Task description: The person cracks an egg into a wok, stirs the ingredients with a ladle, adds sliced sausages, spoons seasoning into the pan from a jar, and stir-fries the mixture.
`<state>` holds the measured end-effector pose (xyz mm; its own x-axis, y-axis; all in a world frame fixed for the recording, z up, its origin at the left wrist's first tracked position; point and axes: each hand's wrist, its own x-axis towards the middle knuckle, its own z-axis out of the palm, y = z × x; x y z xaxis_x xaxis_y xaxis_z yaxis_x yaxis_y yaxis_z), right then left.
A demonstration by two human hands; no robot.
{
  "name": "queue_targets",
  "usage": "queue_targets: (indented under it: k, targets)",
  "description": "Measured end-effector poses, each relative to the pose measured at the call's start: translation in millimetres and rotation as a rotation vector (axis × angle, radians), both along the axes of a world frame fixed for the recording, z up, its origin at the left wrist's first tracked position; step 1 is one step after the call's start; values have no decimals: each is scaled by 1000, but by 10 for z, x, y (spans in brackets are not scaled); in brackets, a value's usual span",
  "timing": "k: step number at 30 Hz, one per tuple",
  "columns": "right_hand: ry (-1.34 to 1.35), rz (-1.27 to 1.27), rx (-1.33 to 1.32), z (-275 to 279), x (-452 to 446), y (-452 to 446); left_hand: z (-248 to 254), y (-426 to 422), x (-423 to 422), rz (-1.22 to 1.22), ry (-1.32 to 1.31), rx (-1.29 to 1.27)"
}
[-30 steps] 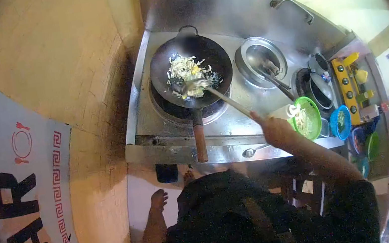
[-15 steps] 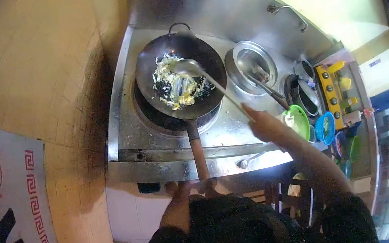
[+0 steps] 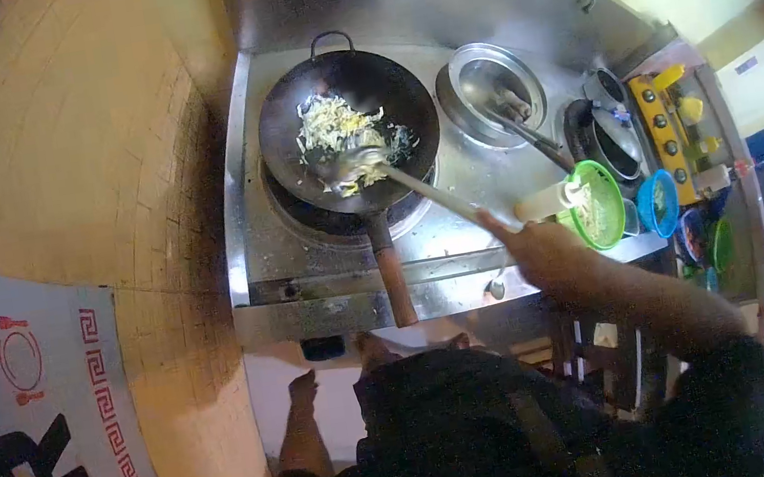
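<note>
- Ladle (image 3: 435, 193) inside right hand (image 3: 544, 250), fingers closed; long handle likely spares them heat from wok (image 3: 399, 88) beyond.
- Left hand (image 3: 303, 388) low, finger spread unclear.

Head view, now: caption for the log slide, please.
Right hand works a ladle through shredded food in the wok; left hand hangs empty.

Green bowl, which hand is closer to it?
Right. The right hand, holding the ladle, is just beside the green bowl; the left hand is farther, beyond the wok handle.
</note>
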<state>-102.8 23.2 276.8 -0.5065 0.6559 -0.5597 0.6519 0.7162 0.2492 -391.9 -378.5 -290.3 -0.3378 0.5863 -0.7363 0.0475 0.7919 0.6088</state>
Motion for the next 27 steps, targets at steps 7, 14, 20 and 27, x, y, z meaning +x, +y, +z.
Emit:
queue_targets:
  k: [7,14,20,27]
  targets:
    - [234,-5,-53,-345,168,319,639,-1460,-207,447,-303,-143]
    - [278,-82,9,-596,332,422,2682,1030,912,-652,-6,98]
    - [75,-11,22,53,362,81,3793,2699,2249,-776,66,954]
    - [281,-110,2,-596,48,648,3506,3311,3029,-941,594,845]
